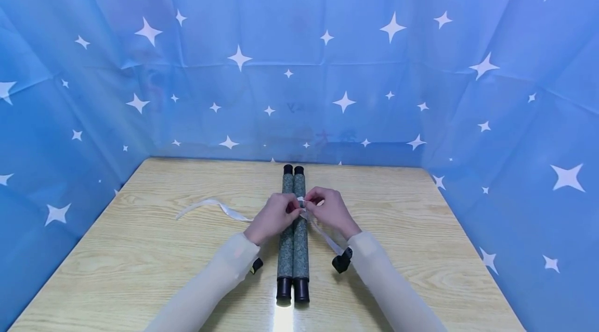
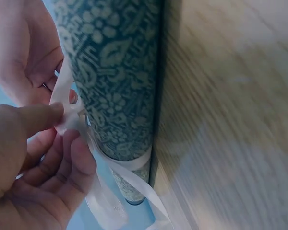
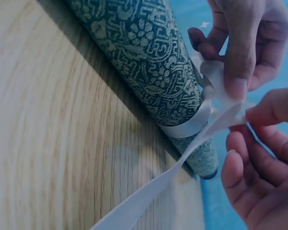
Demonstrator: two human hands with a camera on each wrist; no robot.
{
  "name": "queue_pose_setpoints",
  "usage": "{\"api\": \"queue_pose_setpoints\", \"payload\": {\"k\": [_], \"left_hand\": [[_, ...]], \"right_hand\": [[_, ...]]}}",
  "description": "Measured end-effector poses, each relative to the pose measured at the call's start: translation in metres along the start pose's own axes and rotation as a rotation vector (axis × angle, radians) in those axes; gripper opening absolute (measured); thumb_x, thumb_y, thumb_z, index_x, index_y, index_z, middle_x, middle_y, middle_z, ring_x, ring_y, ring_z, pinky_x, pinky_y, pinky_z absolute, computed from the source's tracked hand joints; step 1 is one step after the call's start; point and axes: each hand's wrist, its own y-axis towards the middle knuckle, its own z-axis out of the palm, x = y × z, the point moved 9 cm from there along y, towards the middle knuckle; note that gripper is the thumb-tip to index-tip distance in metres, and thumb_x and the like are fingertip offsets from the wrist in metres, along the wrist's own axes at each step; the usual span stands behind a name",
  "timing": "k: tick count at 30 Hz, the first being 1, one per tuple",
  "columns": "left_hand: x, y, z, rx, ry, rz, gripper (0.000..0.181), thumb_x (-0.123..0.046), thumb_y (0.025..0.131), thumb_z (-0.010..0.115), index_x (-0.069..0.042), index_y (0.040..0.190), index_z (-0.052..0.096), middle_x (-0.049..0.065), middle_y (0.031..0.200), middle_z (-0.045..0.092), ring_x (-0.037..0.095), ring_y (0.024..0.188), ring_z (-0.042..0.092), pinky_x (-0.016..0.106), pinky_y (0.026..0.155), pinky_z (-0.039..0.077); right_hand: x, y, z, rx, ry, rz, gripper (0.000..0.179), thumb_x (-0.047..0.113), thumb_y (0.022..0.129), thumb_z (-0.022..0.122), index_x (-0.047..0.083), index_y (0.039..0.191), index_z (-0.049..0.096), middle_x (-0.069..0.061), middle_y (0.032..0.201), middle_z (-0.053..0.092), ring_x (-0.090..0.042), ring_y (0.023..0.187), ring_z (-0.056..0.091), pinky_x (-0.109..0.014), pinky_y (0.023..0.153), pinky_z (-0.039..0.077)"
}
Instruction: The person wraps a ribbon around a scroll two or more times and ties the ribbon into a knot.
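Note:
A scroll (image 1: 301, 254) in green floral cloth, rolled from both ends into two parallel rolls with dark end knobs, lies lengthwise on the table. White ribbon (image 3: 185, 127) wraps around it near the middle. Above the rolls, my left hand (image 1: 276, 215) pinches a piece of the ribbon between thumb and fingers. Close beside it, my right hand (image 1: 332, 211) pinches another part of the ribbon. In the left wrist view a loop of ribbon (image 2: 62, 91) shows between both hands; whether it is knotted I cannot tell. One loose tail (image 1: 229, 211) trails left, another (image 1: 327, 241) hangs right.
The wood-grain table (image 1: 398, 280) holds the scroll. A blue curtain (image 1: 299, 25) with white stars hangs behind and along both sides. Small black devices (image 1: 342, 260) sit at the wrists. The scroll's far end lies near the table's back edge.

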Motion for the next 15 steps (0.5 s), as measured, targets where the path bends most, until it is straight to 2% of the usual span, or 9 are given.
{"api": "queue_pose_setpoints", "payload": {"k": [4,9,15], "left_hand": [[0.004,0.002,-0.004,-0.063,0.002,-0.077,0.012,-0.010,0.096,0.070,-0.010,0.084,0.067,-0.001,0.071,0.064,0.005,0.057,0.053,0.019,0.052,0.046],[0.008,0.003,-0.005,-0.112,-0.004,-0.169,0.016,-0.011,0.096,0.069,-0.011,0.080,0.065,-0.002,0.065,0.061,0.006,0.052,0.050,0.020,0.048,0.042],[0.013,0.006,-0.003,-0.159,0.009,-0.189,0.015,-0.010,0.093,0.069,-0.010,0.079,0.066,0.000,0.067,0.064,0.006,0.052,0.051,0.019,0.048,0.042]], "right_hand": [[-0.001,-0.001,0.001,0.015,0.026,0.014,0.006,0.020,0.099,0.067,0.022,0.096,0.072,0.004,0.088,0.070,-0.016,0.084,0.063,-0.034,0.068,0.052],[-0.001,-0.004,0.001,0.022,0.035,0.024,0.005,0.019,0.099,0.068,0.021,0.097,0.072,0.003,0.089,0.070,-0.017,0.084,0.064,-0.033,0.069,0.052],[0.001,-0.010,0.005,0.029,0.062,0.015,0.004,0.018,0.099,0.068,0.019,0.097,0.072,0.002,0.091,0.071,-0.015,0.084,0.064,-0.030,0.070,0.052]]}}
